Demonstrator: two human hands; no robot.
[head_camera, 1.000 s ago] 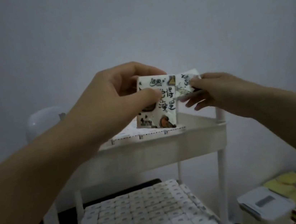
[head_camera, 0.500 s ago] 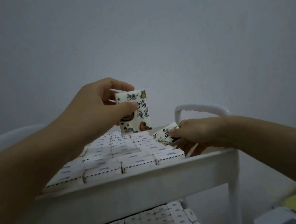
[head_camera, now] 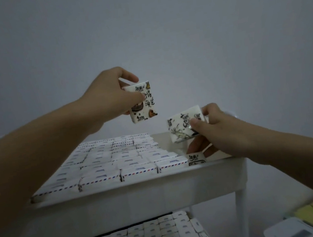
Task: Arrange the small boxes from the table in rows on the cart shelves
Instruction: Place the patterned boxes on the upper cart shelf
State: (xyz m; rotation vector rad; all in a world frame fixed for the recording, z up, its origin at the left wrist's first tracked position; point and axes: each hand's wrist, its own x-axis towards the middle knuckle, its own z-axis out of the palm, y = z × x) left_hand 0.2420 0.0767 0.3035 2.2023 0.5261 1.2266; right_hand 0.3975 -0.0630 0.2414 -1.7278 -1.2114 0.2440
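White box (head_camera: 142, 102), long axis near-vertical

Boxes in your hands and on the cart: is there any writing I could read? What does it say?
"得", with what looks like "海" below: on the printed box in the left hand.
Logo at its top: too small to read.
Second box, in the right hand: print blurred, unreadable.
Rows of boxes on the top shelf: blue marks too small to read.
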